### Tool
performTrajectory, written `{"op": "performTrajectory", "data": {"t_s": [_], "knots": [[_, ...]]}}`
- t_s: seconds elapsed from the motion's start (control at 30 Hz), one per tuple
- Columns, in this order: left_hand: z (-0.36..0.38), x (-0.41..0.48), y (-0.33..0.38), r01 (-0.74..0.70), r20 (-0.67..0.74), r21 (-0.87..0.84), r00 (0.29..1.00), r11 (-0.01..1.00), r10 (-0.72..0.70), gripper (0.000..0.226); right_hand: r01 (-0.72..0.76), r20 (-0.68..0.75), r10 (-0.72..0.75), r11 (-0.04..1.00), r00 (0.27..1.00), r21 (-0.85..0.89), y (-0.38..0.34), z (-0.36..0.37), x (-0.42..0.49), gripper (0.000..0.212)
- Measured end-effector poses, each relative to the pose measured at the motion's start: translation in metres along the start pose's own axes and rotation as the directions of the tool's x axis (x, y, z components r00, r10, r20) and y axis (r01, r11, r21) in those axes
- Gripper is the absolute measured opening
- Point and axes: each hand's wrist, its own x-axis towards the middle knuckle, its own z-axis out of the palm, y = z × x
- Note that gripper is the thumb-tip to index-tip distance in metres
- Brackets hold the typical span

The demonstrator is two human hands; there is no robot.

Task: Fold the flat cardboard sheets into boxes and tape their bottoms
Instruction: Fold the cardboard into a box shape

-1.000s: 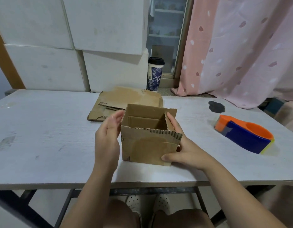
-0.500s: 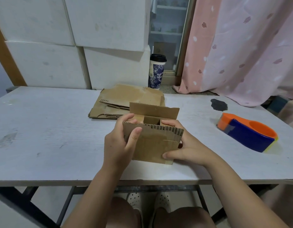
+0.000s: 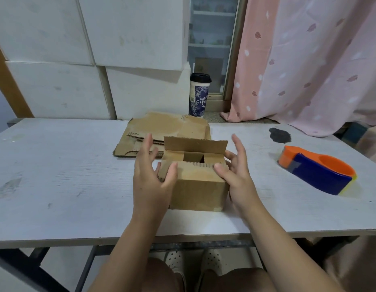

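Observation:
A small brown cardboard box (image 3: 198,189) stands on the white table (image 3: 56,175) in front of me. Its near flap and two side flaps are folded down over the top, and the far flap still stands upright. My left hand (image 3: 152,178) is at the box's left side, thumb pressing on the near flap, fingers straight and spread. My right hand (image 3: 235,171) is at the right side, thumb on the near flap's right corner, fingers stretched upward. Behind the box lies a stack of flat cardboard sheets (image 3: 172,127). An orange and blue tape dispenser (image 3: 317,170) sits to the right.
A paper cup with a black lid (image 3: 199,94) stands beyond the table's far edge. White foam blocks (image 3: 88,49) rise behind the table, and a pink curtain (image 3: 309,60) hangs at the right. A dark patch (image 3: 279,134) marks the tabletop.
The box's top was open a second ago; its side and near flaps have since been folded inward. Both hands moved from the box's sides up to its top and spread their fingers.

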Motion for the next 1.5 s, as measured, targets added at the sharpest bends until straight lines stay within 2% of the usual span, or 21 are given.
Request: {"op": "performTrajectory", "data": {"t_s": [0.17, 0.27, 0.33, 0.4, 0.47, 0.57, 0.67, 0.77, 0.8, 0.87, 0.9, 0.93, 1.0, 1.03, 1.07, 1.17, 1.23, 1.33, 1.43, 1.5], "knots": [[0.006, 0.000, 0.001, 0.028, 0.074, -0.013, 0.997, 1.000, -0.027, 0.063, 0.022, -0.006, -0.022, 1.000, 1.000, 0.003, 0.004, 0.000, -0.002, 0.038], [0.005, -0.001, 0.006, -0.036, 0.083, 0.054, 0.996, 0.998, 0.031, 0.059, 0.028, -0.057, -0.027, 0.999, 0.998, 0.018, 0.005, 0.005, -0.005, 0.020], [0.004, -0.001, 0.009, -0.137, 0.094, 0.172, 0.988, 0.976, 0.122, 0.049, 0.022, -0.092, -0.020, 0.999, 0.996, 0.023, 0.007, 0.008, -0.007, 0.013], [0.004, 0.002, 0.008, -0.292, 0.140, 0.337, 0.956, 0.895, 0.259, 0.039, 0.025, -0.120, -0.020, 0.999, 0.993, 0.040, 0.008, 0.011, -0.008, 0.010], [0.008, 0.004, 0.007, -0.439, 0.237, 0.481, 0.899, 0.759, 0.369, 0.034, 0.027, -0.136, -0.019, 0.998, 0.990, 0.056, 0.009, 0.012, -0.008, 0.007], [0.017, 0.001, 0.013, -0.509, 0.264, 0.561, 0.857, 0.652, 0.443, 0.019, 0.029, -0.142, -0.024, 0.999, 0.990, 0.039, 0.010, 0.010, -0.006, 0.001], [0.022, -0.005, 0.020, -0.510, 0.312, 0.584, 0.859, 0.631, 0.406, 0.041, 0.015, -0.124, -0.012, 0.999, 0.992, 0.028, 0.007, 0.006, -0.005, 0.005], [0.022, -0.008, 0.019, -0.485, 0.329, 0.603, 0.875, 0.633, 0.357, 0.047, -0.052, -0.057, 0.058, 0.993, 0.997, 0.109, 0.000, -0.004, -0.005, 0.015], [0.023, -0.008, 0.020, -0.475, 0.335, 0.611, 0.880, 0.634, 0.336, 0.048, -0.064, -0.072, 0.070, 0.994, 0.995, 0.087, -0.003, -0.011, -0.003, 0.019], [0.028, -0.009, 0.023, -0.459, 0.354, 0.628, 0.888, 0.629, 0.295, 0.050, -0.047, -0.193, 0.005, 0.976, 0.981, -0.211, -0.008, -0.031, 0.003, 0.019], [0.032, -0.009, 0.024, -0.455, 0.370, 0.628, 0.888, 0.632, 0.272, 0.052, -0.055, -0.248, -0.057, 0.905, 0.967, -0.423, -0.008, -0.044, 0.008, 0.015], [0.037, -0.010, 0.026, -0.449, 0.385, 0.624, 0.889, 0.639, 0.247, 0.055, -0.103, -0.284, -0.099, 0.778, 0.954, -0.620, -0.008, -0.057, 0.012, 0.013], [0.046, -0.011, 0.029, -0.441, 0.391, 0.634, 0.892, 0.635, 0.228, 0.061, -0.237, -0.339, -0.156, 0.455, 0.928, -0.858, -0.003, -0.086, 0.020, 0.023], [0.051, -0.012, 0.029, -0.442, 0.382, 0.647, 0.893, 0.621, 0.237, 0.062, -0.299, -0.367, -0.186, 0.313, 0.911, -0.902, -0.001, -0.101, 0.024, 0.029], [0.054, -0.012, 0.030, -0.444, 0.374, 0.658, 0.894, 0.608, 0.248, 0.061, -0.357, -0.398, -0.202, 0.213, 0.895, -0.910, 0.001, -0.115, 0.027, 0.035], [0.063, -0.013, 0.031, -0.443, 0.343, 0.660, 0.896, 0.607, 0.281, 0.057, -0.507, -0.507, -0.111, 0.038, 0.855, -0.861, 0.002, -0.151, 0.034, 0.049], [0.064, -0.013, 0.030, -0.443, 0.329, 0.667, 0.897, 0.599, 0.297, 0.055, -0.537, -0.537, -0.026, -0.101, 0.843, -0.838, 0.003, -0.170, 0.036, 0.062], [0.065, -0.013, 0.029, -0.450, 0.315, 0.669, 0.893, 0.592, 0.323, 0.057, -0.502, -0.515, 0.006, -0.214, 0.857, -0.838, 0.004, -0.184, 0.040, 0.069], [0.065, -0.013, 0.027, -0.456, 0.315, 0.663, 0.889, 0.593, 0.332, 0.058, -0.451, -0.473, 0.048, -0.229, 0.880, -0.863, -0.001, -0.191, 0.046, 0.056], [0.065, -0.012, 0.027, -0.457, 0.317, 0.657, 0.889, 0.599, 0.330, 0.057, -0.441, -0.462, 0.078, -0.193, 0.883, -0.876, -0.006, -0.193, 0.048, 0.046]]}}
